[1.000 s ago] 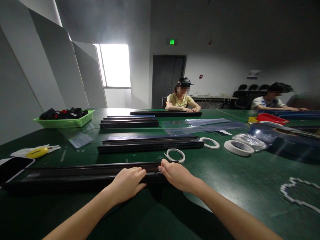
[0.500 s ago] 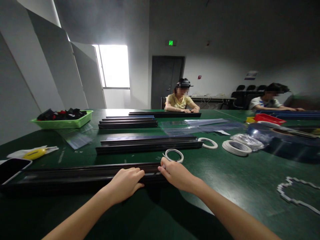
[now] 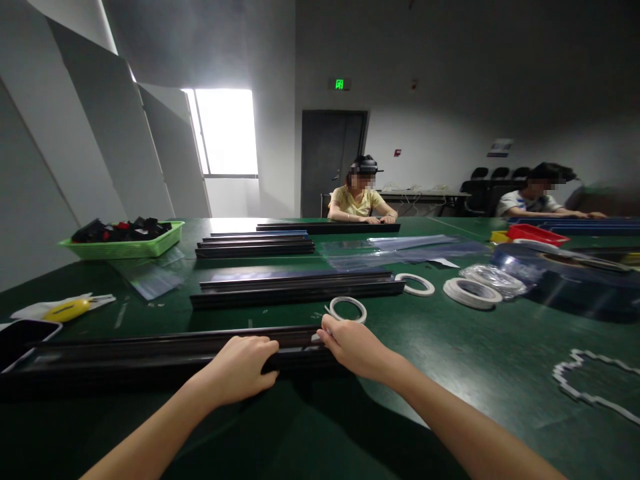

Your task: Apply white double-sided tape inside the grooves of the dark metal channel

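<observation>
Black profile [image 3: 150,351], long and channel-shaped, lies across the green table [image 3: 460,413] right in front of wearer, left part reaching frame edge. Left hand [image 3: 243,370] clasps it: fingers over the channel, thumb down on near wall. Right hand [image 3: 355,347] curls over its right end, thumb near index finger; small white piece [image 3: 316,339] shows at the thumb. Cannot tell what those fingers pinch, contact hidden.

White tape ring [image 3: 364,312] just beyond right hand. Second black profile [image 3: 295,293] farther back, another ring [image 3: 431,287] beside its right end. Far left: yellow-handled tool [image 3: 65,310], green basket [image 3: 120,249] of black and red parts. Right: large film roll [image 3: 575,293]. Across table, person in yellow top [image 3: 357,203], both hands at another dark profile [image 3: 330,228].
</observation>
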`<state>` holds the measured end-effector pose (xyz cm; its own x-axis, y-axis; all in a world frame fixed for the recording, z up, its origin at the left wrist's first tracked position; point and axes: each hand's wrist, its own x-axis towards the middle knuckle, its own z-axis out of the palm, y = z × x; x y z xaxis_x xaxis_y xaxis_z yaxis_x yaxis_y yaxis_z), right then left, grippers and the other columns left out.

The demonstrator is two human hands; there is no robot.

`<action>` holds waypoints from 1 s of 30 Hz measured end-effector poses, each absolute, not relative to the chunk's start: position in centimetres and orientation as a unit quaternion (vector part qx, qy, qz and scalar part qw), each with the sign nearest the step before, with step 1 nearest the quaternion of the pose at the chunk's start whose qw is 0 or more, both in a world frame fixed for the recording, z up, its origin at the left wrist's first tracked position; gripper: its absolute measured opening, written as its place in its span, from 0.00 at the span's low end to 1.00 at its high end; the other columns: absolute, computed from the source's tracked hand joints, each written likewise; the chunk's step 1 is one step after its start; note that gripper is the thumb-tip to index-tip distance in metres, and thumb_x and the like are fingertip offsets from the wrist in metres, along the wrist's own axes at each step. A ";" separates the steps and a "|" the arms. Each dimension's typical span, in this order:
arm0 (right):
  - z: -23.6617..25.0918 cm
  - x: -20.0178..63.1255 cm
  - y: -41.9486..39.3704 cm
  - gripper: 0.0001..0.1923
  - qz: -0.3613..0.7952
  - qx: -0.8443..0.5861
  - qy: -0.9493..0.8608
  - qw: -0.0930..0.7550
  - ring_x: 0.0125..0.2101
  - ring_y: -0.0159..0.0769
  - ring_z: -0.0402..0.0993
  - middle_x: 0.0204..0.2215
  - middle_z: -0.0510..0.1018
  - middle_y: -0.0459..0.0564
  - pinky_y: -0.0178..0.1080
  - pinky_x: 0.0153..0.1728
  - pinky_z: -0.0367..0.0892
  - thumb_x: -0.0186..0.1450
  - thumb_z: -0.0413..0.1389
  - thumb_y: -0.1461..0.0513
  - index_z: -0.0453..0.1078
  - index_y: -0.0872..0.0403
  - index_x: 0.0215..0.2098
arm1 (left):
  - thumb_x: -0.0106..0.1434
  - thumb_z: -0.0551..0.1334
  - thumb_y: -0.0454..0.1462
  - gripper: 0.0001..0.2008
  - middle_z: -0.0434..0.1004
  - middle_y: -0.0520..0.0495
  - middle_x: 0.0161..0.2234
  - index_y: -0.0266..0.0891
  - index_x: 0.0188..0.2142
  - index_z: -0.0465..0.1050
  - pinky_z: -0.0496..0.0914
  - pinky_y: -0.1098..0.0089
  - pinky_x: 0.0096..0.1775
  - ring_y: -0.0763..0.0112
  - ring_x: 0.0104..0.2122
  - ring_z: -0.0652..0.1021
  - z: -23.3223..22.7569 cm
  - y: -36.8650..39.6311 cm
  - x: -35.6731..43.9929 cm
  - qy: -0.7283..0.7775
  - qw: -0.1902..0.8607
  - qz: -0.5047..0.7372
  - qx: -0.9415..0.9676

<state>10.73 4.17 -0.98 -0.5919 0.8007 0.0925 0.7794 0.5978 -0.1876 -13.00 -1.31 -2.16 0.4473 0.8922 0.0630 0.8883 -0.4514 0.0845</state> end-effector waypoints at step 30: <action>-1.2 10.3 4.1 0.14 -0.018 -0.411 -0.909 0.071 0.30 0.35 0.72 0.32 0.76 0.54 0.34 0.28 0.55 0.70 0.39 0.58 0.63 0.55 0.35 | 0.66 0.51 0.42 0.12 0.75 0.47 0.42 0.44 0.47 0.64 0.68 0.65 0.40 0.62 0.42 0.75 -2.8 -1.3 -11.8 0.469 0.021 0.080 0.879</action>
